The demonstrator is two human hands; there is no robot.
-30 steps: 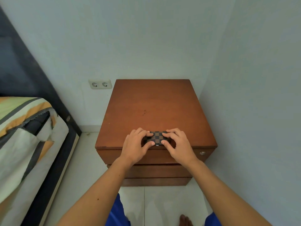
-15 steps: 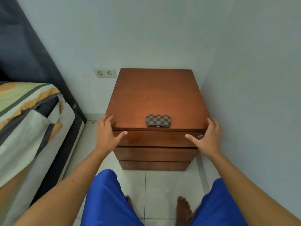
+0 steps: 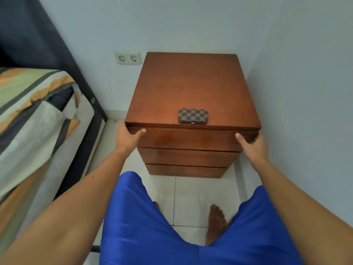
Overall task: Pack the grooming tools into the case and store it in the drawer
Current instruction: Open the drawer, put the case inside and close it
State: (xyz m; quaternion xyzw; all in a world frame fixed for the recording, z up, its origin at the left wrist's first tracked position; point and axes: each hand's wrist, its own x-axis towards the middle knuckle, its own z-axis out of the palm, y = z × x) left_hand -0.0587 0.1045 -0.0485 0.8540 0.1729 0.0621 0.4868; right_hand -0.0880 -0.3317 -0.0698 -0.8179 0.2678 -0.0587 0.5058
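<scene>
A small checkered brown-and-black case (image 3: pixel 193 115) lies closed on top of the wooden nightstand (image 3: pixel 191 83), near its front edge. The top drawer (image 3: pixel 191 139) sits just below it, its front pulled out by a narrow gap. My left hand (image 3: pixel 127 137) grips the drawer's left end, fingers behind the edge and thumb on the front. My right hand (image 3: pixel 253 145) grips the drawer's right end the same way. No loose grooming tools are in view.
Two more drawers (image 3: pixel 188 157) sit shut below. A bed with striped bedding (image 3: pixel 34 115) stands at the left, a wall close on the right. A double wall socket (image 3: pixel 128 58) is behind. My bare feet (image 3: pixel 215 220) rest on white floor tiles.
Both hands let go of the case, left it on the nightstand top, and moved out and down to the two ends of the top drawer. My view has pulled back.
</scene>
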